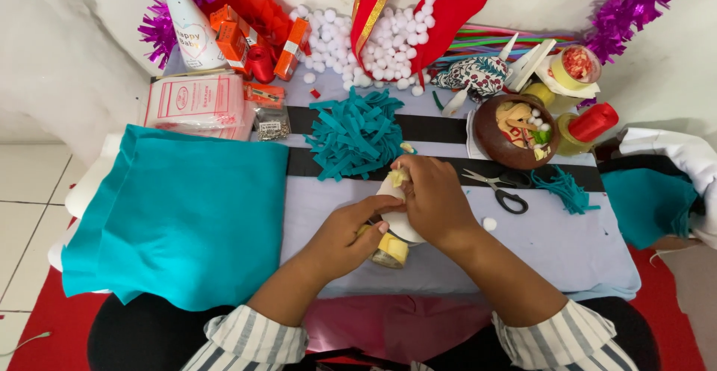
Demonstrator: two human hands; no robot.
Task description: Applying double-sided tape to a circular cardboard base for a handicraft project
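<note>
White foam shape (pixel 394 218) pinched between fingers (pixel 396 171) of both hands.

The table (pixel 567 251) wears a pale lilac cloth crossed by two black bands, and at nine o'clock a folded sheet of teal felt (pixel 179 218) drapes over its edge, with a pink packet (pixel 196 104) at ten o'clock. At twelve o'clock lie a heap of teal felt strips (pixel 355 133) and, behind it, a scatter of white pompoms (pixel 381 46). At two o'clock sits a brown bowl (pixel 493 141) of oddments, while black-handled scissors (pixel 499 189), a few loose teal strips (pixel 567 189) and one stray white pompom (pixel 489 224) lie at three o'clock.
</note>
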